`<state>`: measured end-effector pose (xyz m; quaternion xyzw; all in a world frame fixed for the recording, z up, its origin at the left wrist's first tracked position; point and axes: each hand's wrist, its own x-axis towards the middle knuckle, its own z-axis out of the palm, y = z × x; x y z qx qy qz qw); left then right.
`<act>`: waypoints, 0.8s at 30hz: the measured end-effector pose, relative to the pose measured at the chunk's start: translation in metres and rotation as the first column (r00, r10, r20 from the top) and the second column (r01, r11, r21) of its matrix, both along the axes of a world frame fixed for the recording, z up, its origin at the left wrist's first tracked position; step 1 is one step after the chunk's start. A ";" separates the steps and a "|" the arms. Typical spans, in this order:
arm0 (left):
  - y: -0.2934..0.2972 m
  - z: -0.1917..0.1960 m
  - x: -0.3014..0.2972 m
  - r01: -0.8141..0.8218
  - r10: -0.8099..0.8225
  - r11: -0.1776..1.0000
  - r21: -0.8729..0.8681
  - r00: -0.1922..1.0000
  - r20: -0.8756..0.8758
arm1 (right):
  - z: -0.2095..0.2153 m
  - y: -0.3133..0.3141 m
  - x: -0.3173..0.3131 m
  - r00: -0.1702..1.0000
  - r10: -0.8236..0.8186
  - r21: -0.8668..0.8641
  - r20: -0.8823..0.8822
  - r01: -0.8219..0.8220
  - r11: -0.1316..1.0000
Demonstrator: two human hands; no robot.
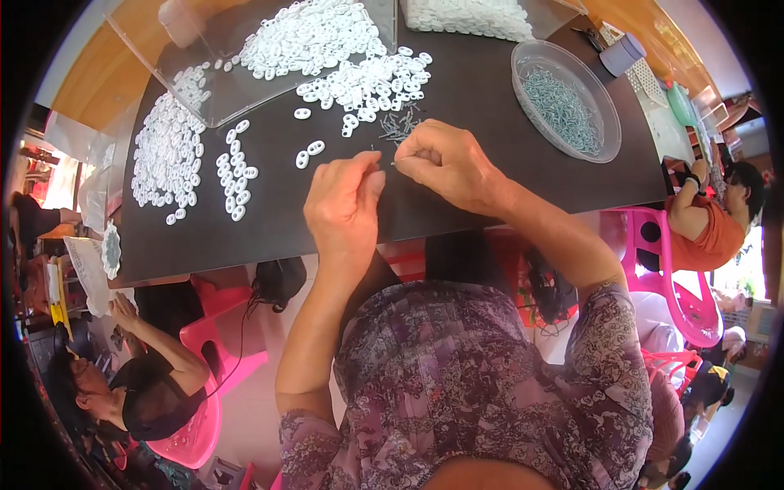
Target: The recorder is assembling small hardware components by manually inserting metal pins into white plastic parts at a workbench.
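Note:
Above the near part of the dark table, my left hand (343, 196) is closed, thumb and fingertips pressed together. What it pinches, if anything, is too small to make out. Just to its right, my right hand (453, 163) is also closed in a pinch, its fingertips pointing toward the left ones. A tiny greyish bit shows at its tips, too small to name. Beyond my right fingers lies a small heap of thin grey screws (398, 124). Past it spreads a pile of white oval plastic pieces with two holes (367, 86). Two loose white pieces (309, 153) lie left of the hands.
A round clear tray (604, 153) of grey screws stands at the right. More white pieces (167, 155) lie at the left, beside a small cluster (237, 175). A clear bin (237, 113) holds others. A person (122, 392) sits at the left, another (710, 220) at the right.

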<state>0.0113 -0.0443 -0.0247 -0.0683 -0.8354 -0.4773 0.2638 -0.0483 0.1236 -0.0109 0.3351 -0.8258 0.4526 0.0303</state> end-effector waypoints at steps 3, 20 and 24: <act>0.004 -0.002 -0.004 0.024 -0.025 0.998 0.056 1.000 0.008 | 0.008 -0.005 0.005 0.986 -0.018 -0.028 0.168 0.023 0.999; 0.005 0.009 -0.021 -0.067 -0.137 0.870 0.488 0.919 0.370 | -0.001 -0.022 0.007 0.922 -0.050 -0.324 0.383 0.185 0.928; 0.008 0.002 -0.017 -0.021 -0.035 0.934 0.358 0.988 0.148 | -0.007 -0.021 0.003 0.918 -0.038 -0.381 0.394 0.200 0.902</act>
